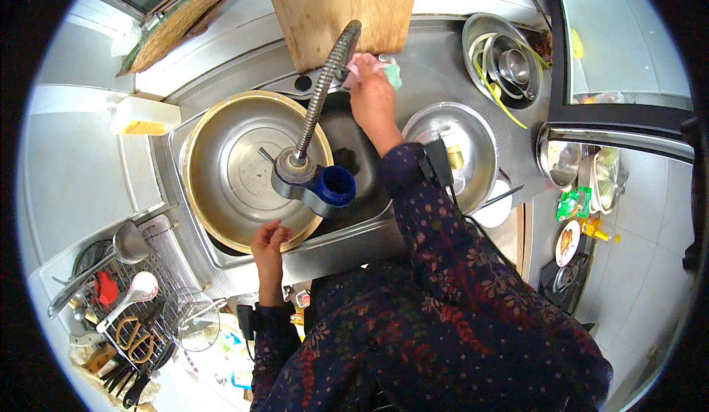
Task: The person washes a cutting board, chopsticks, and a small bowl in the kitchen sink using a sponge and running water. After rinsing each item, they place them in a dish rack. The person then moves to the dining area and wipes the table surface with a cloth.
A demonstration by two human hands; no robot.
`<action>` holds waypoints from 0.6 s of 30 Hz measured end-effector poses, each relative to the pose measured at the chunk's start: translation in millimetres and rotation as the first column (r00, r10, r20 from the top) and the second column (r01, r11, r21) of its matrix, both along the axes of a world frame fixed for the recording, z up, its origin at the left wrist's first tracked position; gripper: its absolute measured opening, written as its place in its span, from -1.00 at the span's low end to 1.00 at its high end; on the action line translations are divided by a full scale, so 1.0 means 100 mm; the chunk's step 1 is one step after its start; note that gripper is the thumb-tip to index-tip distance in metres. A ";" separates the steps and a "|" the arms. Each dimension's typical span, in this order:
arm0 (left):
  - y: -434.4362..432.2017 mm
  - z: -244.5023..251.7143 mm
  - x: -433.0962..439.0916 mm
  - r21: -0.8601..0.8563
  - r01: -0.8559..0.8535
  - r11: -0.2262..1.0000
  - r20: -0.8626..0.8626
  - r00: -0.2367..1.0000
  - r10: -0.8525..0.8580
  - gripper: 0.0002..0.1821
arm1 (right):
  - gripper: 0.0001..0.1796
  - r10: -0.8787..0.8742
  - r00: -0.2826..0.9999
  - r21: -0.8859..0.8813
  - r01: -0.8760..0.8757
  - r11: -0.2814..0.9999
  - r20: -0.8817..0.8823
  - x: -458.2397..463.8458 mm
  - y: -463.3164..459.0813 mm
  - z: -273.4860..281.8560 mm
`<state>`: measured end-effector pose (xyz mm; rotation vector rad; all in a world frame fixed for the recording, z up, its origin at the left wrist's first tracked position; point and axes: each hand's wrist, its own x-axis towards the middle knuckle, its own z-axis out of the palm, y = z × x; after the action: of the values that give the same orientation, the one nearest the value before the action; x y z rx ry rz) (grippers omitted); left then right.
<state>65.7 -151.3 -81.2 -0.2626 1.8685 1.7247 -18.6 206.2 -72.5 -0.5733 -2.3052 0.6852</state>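
My right hand (pixel 376 104) reaches over the back edge of the sink and grips a pink and green cloth (pixel 363 65) beside the tap's base. Loosely curled and holding nothing, my left hand (pixel 270 245) hovers at the front rim of a large metal basin (pixel 221 190). The basin stands in the stainless-steel sink (pixel 360 234). A flexible metal tap spout (pixel 320 90) arches over it, ending in a grey spray head (pixel 296 185) with a blue-rimmed opening. In the basin lies a small thin object, partly hidden by the spray head.
Behind the tap leans a wooden cutting board (pixel 343 13). To the right, a metal bowl (pixel 421 124) holds a small jar, and another bowl (pixel 471 29) holds nested bowls and green stalks. A utensil rack (pixel 155 262) stands at left, below a white plastic container (pixel 147 115).
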 end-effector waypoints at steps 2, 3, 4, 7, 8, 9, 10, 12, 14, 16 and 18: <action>0.01 -0.03 0.18 -0.034 0.011 0.999 0.027 1.000 -0.010 -0.80 | -0.56 -0.054 0.957 0.006 0.054 0.999 0.286 -0.03 -0.02 -0.12; 0.04 -0.05 0.24 0.026 0.009 1.000 0.012 1.000 -0.009 -0.81 | -0.55 -0.076 0.915 0.035 0.067 0.997 0.397 -0.03 -0.03 -0.18; 0.06 -0.06 0.29 -0.007 -0.003 1.000 0.032 0.999 0.004 -0.81 | -0.54 -0.037 0.914 -0.022 0.050 0.999 0.405 0.00 -0.07 -0.23; 0.14 -0.09 0.37 -0.019 0.001 1.000 0.050 0.999 0.000 -0.81 | -0.59 -0.031 0.977 0.280 -0.030 0.960 0.211 0.14 -0.14 -0.34; 0.15 -0.09 0.38 0.003 0.010 1.000 0.052 0.999 -0.010 -0.81 | -0.67 0.068 0.884 -0.121 -0.013 0.993 0.462 0.23 -0.16 -0.35; 0.16 -0.09 0.39 -0.016 0.026 1.000 0.048 0.999 -0.025 -0.81 | -0.69 0.041 0.963 -0.155 0.000 0.988 0.265 0.26 -0.16 -0.35; 0.17 -0.09 0.39 -0.020 0.038 0.999 0.044 0.998 -0.037 -0.80 | -0.71 -0.016 0.993 -0.227 0.043 0.973 0.119 0.30 -0.13 -0.34; 0.16 -0.09 0.41 -0.029 0.039 0.999 0.062 0.997 -0.037 -0.80 | -0.77 -0.096 0.995 -0.317 0.087 0.944 -0.011 0.29 -0.03 -0.31; 0.15 -0.10 0.42 0.019 0.018 1.000 0.067 0.998 -0.019 -0.80 | -0.77 -0.207 0.974 -0.534 0.125 0.836 -0.096 0.15 0.15 -0.29; 0.15 -0.11 0.43 -0.002 0.004 1.000 0.057 0.998 -0.004 -0.80 | -0.78 -0.237 0.967 -0.706 0.101 0.701 -0.097 -0.02 0.33 -0.33; 0.15 -0.12 0.45 -0.001 -0.003 1.000 0.059 0.998 0.003 -0.81 | -0.81 -0.171 0.985 -0.856 0.063 0.514 -0.030 -0.17 0.49 -0.41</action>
<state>110.8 -136.0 -93.1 -0.3135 1.8280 1.7003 -35.9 254.7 -113.4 -1.0797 -1.6486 1.7677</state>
